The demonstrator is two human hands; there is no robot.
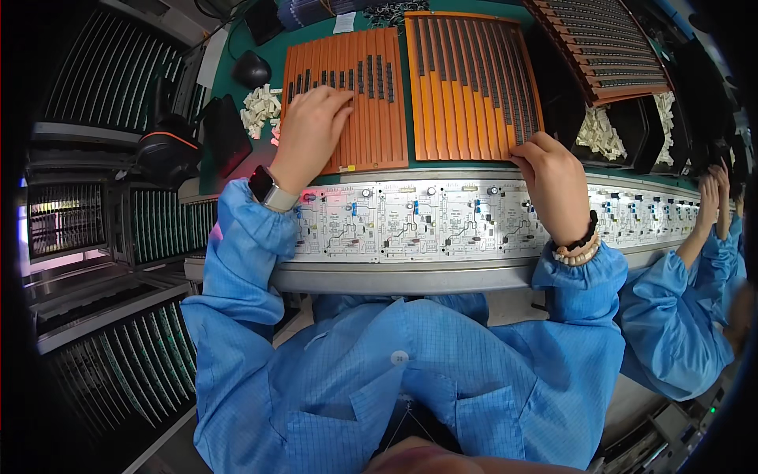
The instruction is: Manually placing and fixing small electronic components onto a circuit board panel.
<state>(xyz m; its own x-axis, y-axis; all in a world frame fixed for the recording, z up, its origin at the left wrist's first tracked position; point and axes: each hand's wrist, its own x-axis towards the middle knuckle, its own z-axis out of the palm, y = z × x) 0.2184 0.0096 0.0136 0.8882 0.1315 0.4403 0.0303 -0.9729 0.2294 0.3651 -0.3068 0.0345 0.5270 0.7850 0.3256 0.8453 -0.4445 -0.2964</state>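
My left hand [314, 130] reaches over the left orange grooved tray [371, 138]. Its fingers are bent, with a gap between thumb and forefinger, and I see nothing held between them. Small black components [369, 77] stand in rows in that tray, close to the fingertips. My right hand [555, 186] is at the lower right corner of a second orange grooved tray [454, 118], thumb and fingertips pressed together. What they hold, if anything, is too small to make out. Below both hands runs a row of white circuit boards [410, 225] fitted with small parts.
Pale small parts are heaped at the left [259, 110] and in a black bin [600, 134] at the right. Another brown grooved tray [604, 55] is raised at upper right. Racks of boards [126, 355] stand left; a co-worker's blue sleeve [671, 316] is close at right.
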